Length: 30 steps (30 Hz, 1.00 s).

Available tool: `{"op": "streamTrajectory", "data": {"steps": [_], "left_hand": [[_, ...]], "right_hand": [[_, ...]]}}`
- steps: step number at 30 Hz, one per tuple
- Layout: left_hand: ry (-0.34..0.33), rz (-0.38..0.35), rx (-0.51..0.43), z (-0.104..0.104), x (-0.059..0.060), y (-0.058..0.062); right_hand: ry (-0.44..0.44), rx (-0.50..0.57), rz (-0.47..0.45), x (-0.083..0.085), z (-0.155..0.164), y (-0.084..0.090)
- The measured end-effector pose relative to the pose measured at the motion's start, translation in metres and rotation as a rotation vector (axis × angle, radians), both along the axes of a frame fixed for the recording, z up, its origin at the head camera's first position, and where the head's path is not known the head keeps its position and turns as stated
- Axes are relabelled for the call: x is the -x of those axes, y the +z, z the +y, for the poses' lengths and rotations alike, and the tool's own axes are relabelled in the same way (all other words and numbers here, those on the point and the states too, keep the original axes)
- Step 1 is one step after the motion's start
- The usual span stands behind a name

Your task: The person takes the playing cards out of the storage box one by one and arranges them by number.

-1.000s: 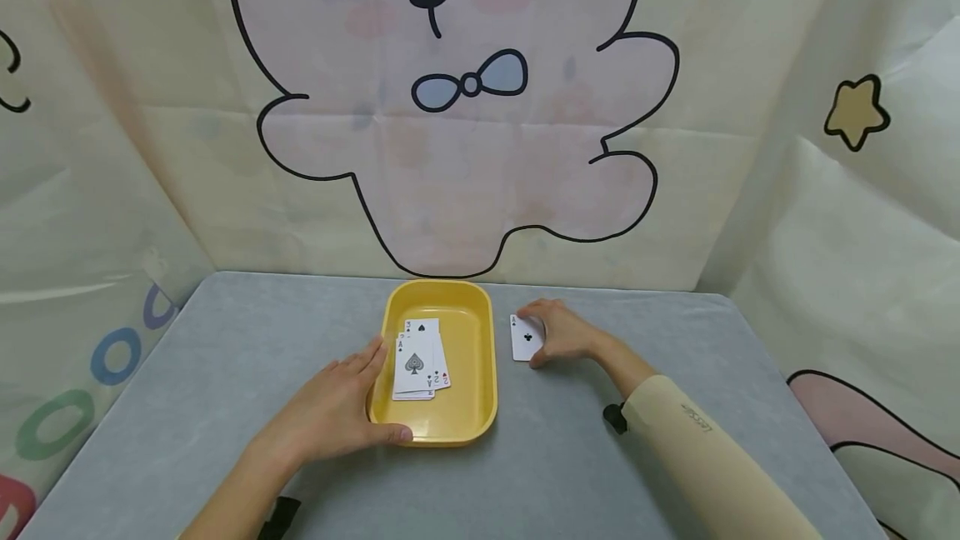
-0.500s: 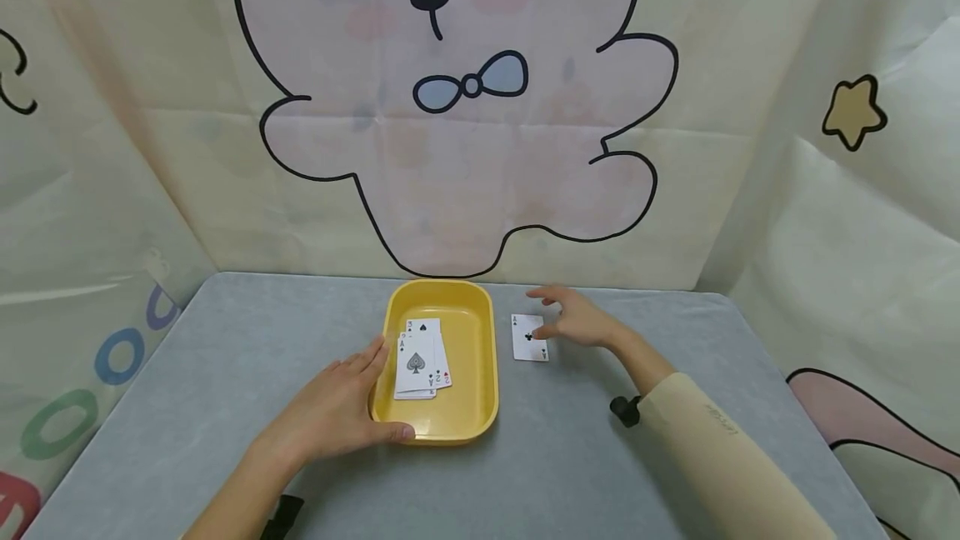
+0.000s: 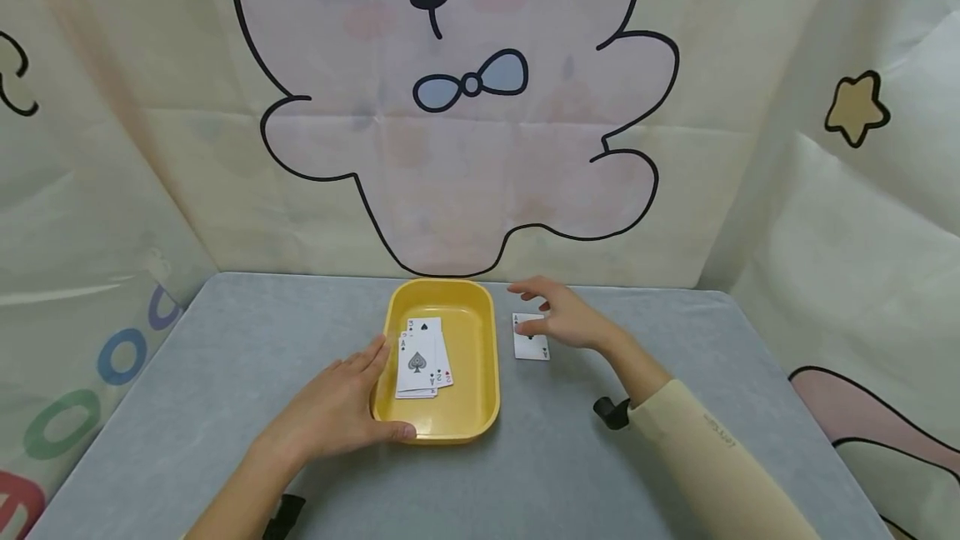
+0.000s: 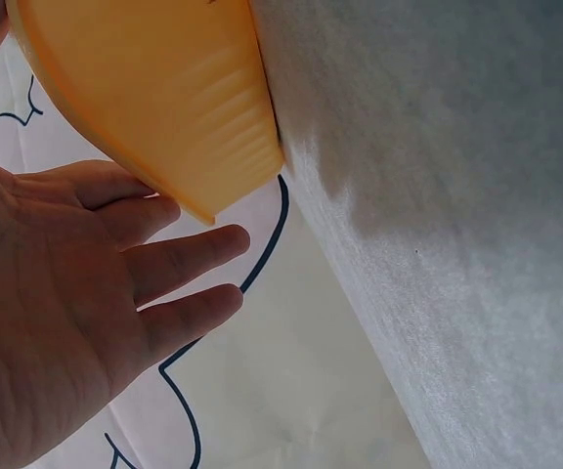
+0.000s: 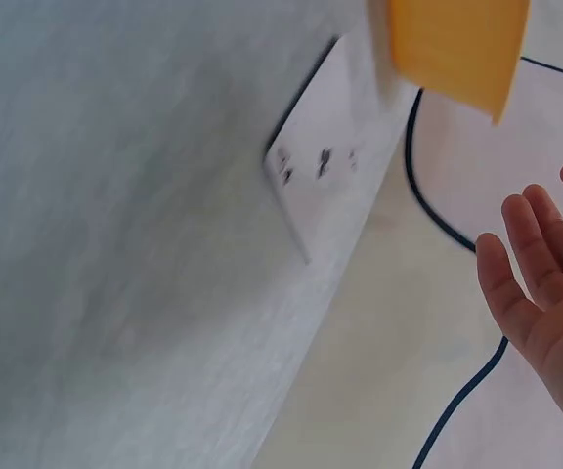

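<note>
An ace of clubs playing card (image 3: 533,351) lies face up on the table to the right of the yellow tray (image 3: 474,386). My right hand (image 3: 576,319) is over this card, fingers spread and holding nothing, its thumb covering part of the card in the head view. In the right wrist view the hand (image 5: 560,298) is well apart from the card (image 5: 321,147). My left hand (image 3: 330,407) rests against the tray's near left corner, thumb at the front rim and fingers extended along the left side. Inside the tray, several overlapping cards (image 3: 415,348) show an ace of spades on top.
A grey cloth (image 3: 240,373) covers the table, whose far edge meets a fabric wall (image 3: 465,190) with a cartoon bear. More printed fabric hangs on the left and right sides. A black strap (image 3: 611,412) is at the right wrist.
My right hand has come off the ace of clubs, drawn back to the right, then shifted left over it again. The card stays in place. My left hand and the tray have hardly moved.
</note>
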<state>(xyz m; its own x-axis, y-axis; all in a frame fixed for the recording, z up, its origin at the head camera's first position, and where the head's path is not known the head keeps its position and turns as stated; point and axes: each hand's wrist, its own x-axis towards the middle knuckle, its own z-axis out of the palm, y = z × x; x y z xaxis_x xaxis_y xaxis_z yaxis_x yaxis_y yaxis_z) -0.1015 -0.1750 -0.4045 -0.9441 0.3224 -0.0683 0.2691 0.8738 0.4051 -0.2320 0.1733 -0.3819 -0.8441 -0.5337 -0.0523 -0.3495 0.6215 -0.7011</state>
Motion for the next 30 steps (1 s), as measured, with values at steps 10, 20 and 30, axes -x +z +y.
{"op": "streamTrajectory", "data": {"steps": [10, 20, 30], "left_hand": [[0.01, -0.02, -0.004, 0.001, 0.0, -0.001], [-0.004, -0.007, -0.002, 0.002, 0.002, 0.001], [-0.015, -0.001, 0.0, 0.002, 0.002, -0.001]], "right_hand": [[0.02, 0.033, 0.028, -0.012, -0.024, 0.003], [0.072, 0.142, 0.098, -0.02, -0.057, -0.003], [0.075, 0.154, 0.019, -0.03, -0.091, -0.012]]}}
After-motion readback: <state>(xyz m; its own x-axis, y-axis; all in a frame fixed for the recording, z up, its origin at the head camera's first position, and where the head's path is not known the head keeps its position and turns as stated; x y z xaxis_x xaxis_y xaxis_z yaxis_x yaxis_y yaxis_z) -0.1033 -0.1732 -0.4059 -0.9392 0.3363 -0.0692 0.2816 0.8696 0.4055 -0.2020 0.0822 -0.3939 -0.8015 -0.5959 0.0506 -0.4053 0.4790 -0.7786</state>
